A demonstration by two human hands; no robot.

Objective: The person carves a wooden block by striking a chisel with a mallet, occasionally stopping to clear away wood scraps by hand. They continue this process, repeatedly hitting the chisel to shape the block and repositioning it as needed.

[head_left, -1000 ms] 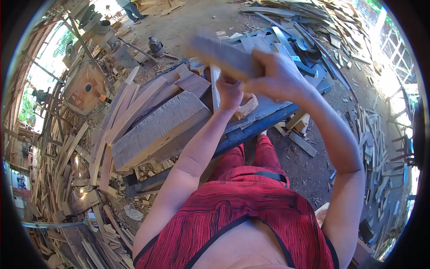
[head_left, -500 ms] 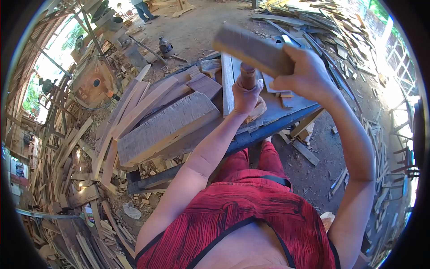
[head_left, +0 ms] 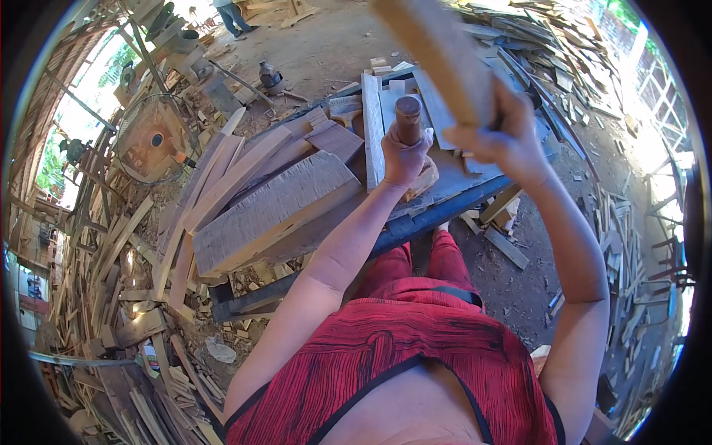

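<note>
My left hand (head_left: 406, 162) is wrapped around the upright wooden handle of a chisel (head_left: 408, 115); its blade is hidden below my fist. Just beneath that hand, a pale chunk of wood (head_left: 423, 182) with rough cut faces lies on the workbench (head_left: 434, 204). My right hand (head_left: 508, 137) grips one end of a long wooden block (head_left: 441, 55), blurred by motion. The block is raised and tilted, its far end toward the top of the view, apart from the chisel handle.
A thick wooden beam (head_left: 278, 211) and several planks (head_left: 236, 178) lie on the left. Scrap wood is heaped at the far right (head_left: 549, 37). A round wire-guarded fan (head_left: 154, 139) and a dark bottle (head_left: 271, 77) stand beyond. Another person's legs (head_left: 236, 18) show at the back.
My right hand has swung the wooden block up, from nearly level above the chisel handle to steeply tilted. My left hand keeps its grip on the chisel in about the same place.
</note>
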